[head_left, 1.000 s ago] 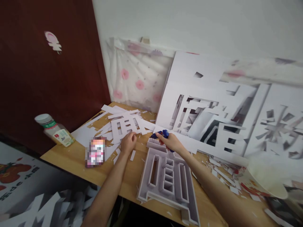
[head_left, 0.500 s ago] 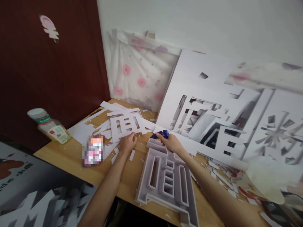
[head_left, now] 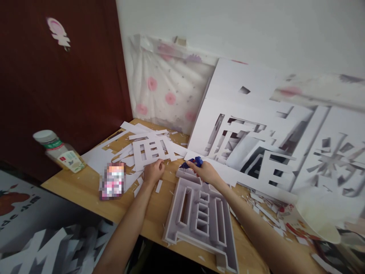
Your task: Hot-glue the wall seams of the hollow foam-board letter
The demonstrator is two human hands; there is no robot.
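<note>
A blue glue gun is gripped in my right hand, its dark nozzle pointing left over the top edge of a white raised-wall letter form. That form lies on the wooden table with its walls standing up. My left hand rests closed to the left of the nozzle, fingers curled together; whatever it may pinch is too small to make out. Just behind it lies a flat white cut-out sheet with rectangular openings.
On the wooden table are a blurred-out phone, a lidded jar and white scraps. Large cut-out boards lean on the wall. A paper bowl stands at right, and white letter pieces lie at lower left.
The glue gun and my right hand have shifted very slightly left. My left hand has stayed in place.
</note>
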